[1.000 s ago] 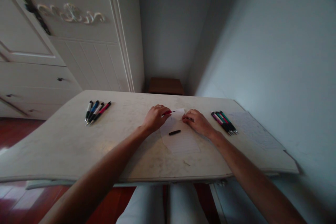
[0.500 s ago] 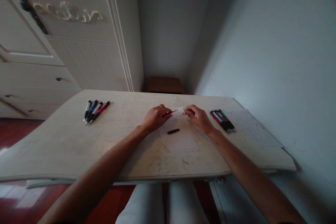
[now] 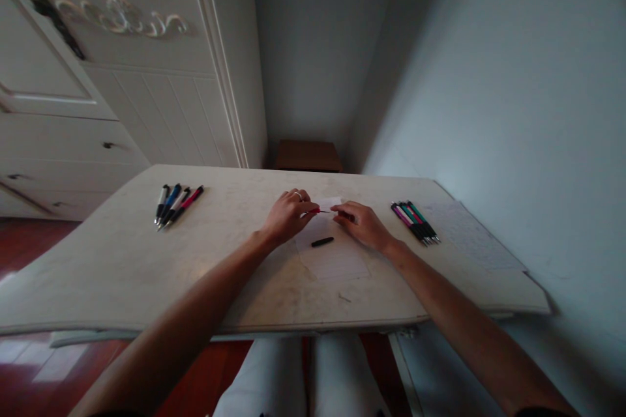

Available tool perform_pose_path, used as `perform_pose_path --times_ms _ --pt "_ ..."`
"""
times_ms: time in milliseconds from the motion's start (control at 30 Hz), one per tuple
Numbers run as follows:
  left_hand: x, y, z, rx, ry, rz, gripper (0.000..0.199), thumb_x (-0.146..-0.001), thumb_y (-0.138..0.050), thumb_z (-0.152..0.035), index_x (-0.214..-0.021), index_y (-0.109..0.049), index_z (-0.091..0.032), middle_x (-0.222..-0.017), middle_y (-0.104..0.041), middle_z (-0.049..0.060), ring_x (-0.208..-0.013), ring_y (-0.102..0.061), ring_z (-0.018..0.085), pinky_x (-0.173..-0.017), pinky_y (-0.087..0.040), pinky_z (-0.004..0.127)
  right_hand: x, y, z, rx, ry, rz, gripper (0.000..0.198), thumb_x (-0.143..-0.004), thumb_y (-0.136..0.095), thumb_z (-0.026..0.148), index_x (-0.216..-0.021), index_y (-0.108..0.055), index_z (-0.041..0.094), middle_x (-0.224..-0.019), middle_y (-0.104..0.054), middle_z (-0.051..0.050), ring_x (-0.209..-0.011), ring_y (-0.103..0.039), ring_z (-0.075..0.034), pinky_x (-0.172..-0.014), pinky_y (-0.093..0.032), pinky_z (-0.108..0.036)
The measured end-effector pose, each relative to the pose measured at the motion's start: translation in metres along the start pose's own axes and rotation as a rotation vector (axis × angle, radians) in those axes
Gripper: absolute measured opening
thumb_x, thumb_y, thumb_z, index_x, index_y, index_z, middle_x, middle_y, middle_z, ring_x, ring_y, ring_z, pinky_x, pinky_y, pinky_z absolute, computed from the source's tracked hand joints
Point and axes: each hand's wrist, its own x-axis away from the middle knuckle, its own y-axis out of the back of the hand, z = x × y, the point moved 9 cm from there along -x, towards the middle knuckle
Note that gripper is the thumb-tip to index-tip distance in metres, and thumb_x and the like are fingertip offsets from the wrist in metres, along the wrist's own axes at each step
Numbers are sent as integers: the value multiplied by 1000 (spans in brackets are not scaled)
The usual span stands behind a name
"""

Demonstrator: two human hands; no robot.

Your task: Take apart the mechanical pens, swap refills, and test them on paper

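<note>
My left hand (image 3: 289, 214) is closed around the red barrel of a disassembled pen (image 3: 313, 210), its thin dark refill poking out to the right. Facing it, my right hand (image 3: 360, 221) has thumb and forefinger curled close to the refill's tip; anything between them is too small to make out. Below both hands, a black pen grip piece (image 3: 323, 242) lies on a lined sheet of paper (image 3: 337, 264).
Several pens (image 3: 177, 207) lie grouped on the table (image 3: 235, 202) at the left. Another row of several pens (image 3: 415, 223) is at the right, beside a written sheet (image 3: 482, 238). A wall (image 3: 538, 111) borders the right side; a white cabinet (image 3: 171, 111) stands behind left.
My right hand has moved left, bringing its fingertips close to the refill's tip. My left hand still holds the red barrel, with slightly shifted fingers. The pen groups stay put.
</note>
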Motion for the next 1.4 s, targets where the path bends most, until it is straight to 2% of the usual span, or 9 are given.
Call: perform_pose_path --times_ms 167,400,533,667,767,967,1100,1233,1400 --pt "0 2 -13 -46 -71 -4 15 -91 -62 -28 -94 -76 -23 -88 -66 6 -84 -56 19 -75 -41 33 1 -7 6 3 34 32 22 -93 -58 30 -107 -71 19 -88 -67 -6 -73 -60 -16 -70 -49 -29" --pt "-1 2 -20 -74 -96 17 17 -92 -59 -29 -93 -76 -24 -89 -68 6 -85 -55 20 -75 -39 33 0 -3 13 21 56 -11 19 -93 -57 27 -101 -72 20 -86 -67 -6 -74 -61 -16 -70 -49 -29" --pt "-1 4 -6 -120 -11 58 15 -91 -62 -28 -95 -76 -23 -93 -69 6 -89 -56 21 -78 -40 35 -1 10 10 62 48 -45 20 -92 -56 25 -99 -74 19 -84 -68 -6 -73 -62 -17 -71 -49 -29" --pt "2 -1 23 -161 150 194 14 -88 -64 -24 -95 -77 -23 -92 -71 7 -92 -58 24 -80 -41 37 0 26 -8 130 13 -49 20 -90 -57 23 -96 -76 20 -81 -70 -6 -70 -62 -17 -69 -50 -30" --pt "6 -3 39 -166 232 262 16 -87 -65 -29 -97 -77 -24 -93 -71 8 -94 -59 26 -81 -43 37 2 36 -22 175 -30 -44 20 -89 -59 23 -95 -77 20 -85 -72 -7 -74 -65 -18 -73 -51 -30" --pt "9 -9 43 -76 247 346 23 -87 -65 -33 -105 -75 -22 -97 -70 9 -98 -60 25 -88 -45 36 3 39 -32 213 -73 -10 20 -88 -59 21 -96 -77 20 -90 -74 -7 -81 -68 -19 -77 -51 -31" --pt "11 -8 50 -4 262 357 35 -84 -68 -32 -116 -70 -19 -101 -70 9 -100 -61 24 -91 -46 35 3 39 -36 200 -94 0 20 -87 -59 21 -95 -78 20 -89 -75 -6 -80 -68 -18 -77 -52 -30" --pt "12 -2 58 76 225 340 38 -82 -70 -38 -116 -69 -19 -103 -72 9 -97 -64 23 -89 -49 35 5 38 -39 178 -95 14 19 -86 -60 22 -94 -78 21 -92 -75 -6 -81 -69 -18 -80 -53 -31" --pt "7 20 62 115 249 149 28 -93 -53 -32 -109 -70 -16 -103 -73 10 -92 -66 21 -85 -51 35 7 33 -44 139 -112 55 17 -84 -65 20 -96 -77 21 -94 -76 -8 -83 -70 -20 -80 -55 -34"
